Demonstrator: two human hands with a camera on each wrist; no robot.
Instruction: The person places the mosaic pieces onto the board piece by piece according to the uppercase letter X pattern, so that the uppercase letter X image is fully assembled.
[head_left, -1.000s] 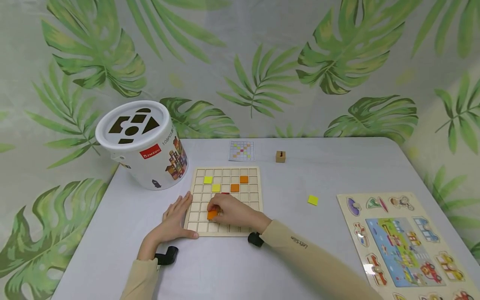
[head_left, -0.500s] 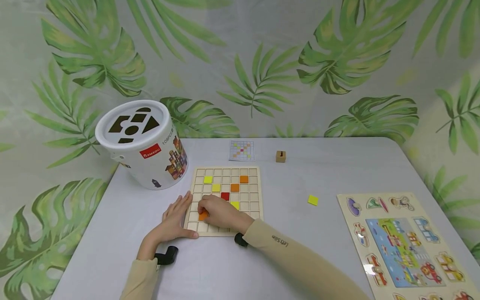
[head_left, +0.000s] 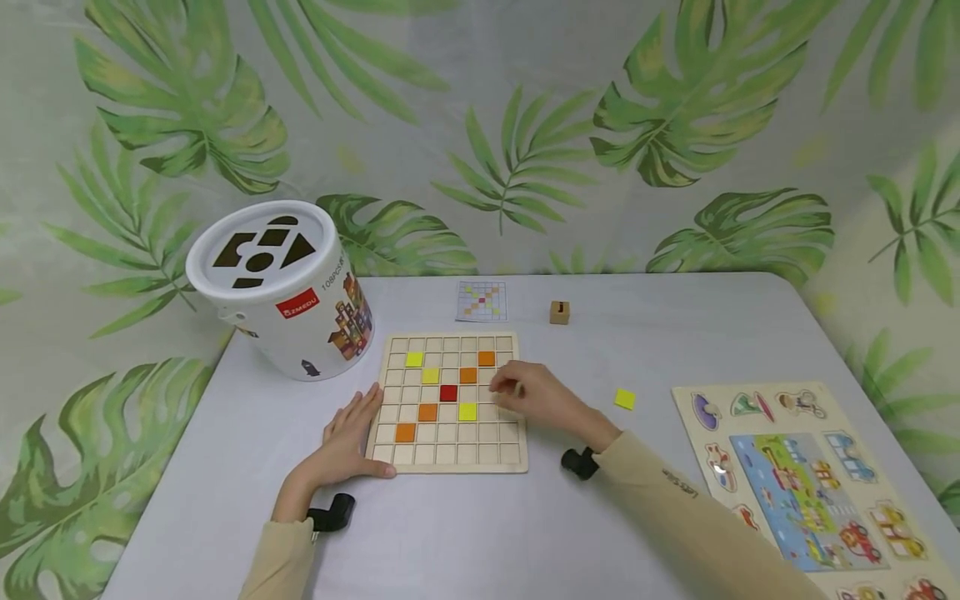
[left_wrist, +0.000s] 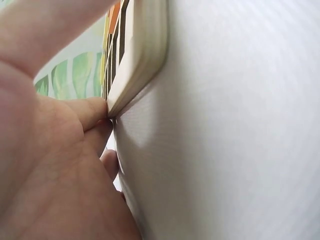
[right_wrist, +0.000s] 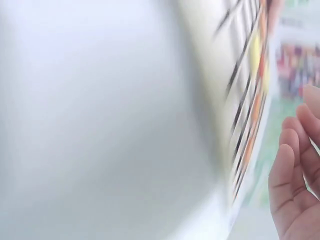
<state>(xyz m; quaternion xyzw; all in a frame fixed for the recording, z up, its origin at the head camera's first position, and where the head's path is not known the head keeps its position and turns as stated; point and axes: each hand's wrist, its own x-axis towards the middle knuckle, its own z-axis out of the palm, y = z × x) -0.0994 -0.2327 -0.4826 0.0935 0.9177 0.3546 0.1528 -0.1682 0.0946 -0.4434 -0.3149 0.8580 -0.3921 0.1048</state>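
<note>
A wooden grid board (head_left: 450, 455) lies on the grey table and holds several yellow, orange and red square tiles. An orange tile (head_left: 405, 432) sits low on its left side. My left hand (head_left: 358, 421) lies flat on the table, its fingers straight against the board's left edge (left_wrist: 140, 55). My right hand (head_left: 516, 392) hovers over the board's right side with its fingers loosely curled and nothing in them. In the right wrist view its fingers (right_wrist: 294, 175) are bare beside the blurred board (right_wrist: 245, 100). A loose yellow tile (head_left: 625, 399) lies on the table to the right of that hand.
A white shape-sorter bucket (head_left: 277, 287) stands at the back left. A small pattern card (head_left: 482, 301) and a little wooden cube (head_left: 558, 312) lie behind the board. A vehicle peg puzzle (head_left: 802, 483) covers the right front of the table.
My right hand set the orange tile down in a lower-left cell, let go, and moved right across the board. The left hand stayed put.
</note>
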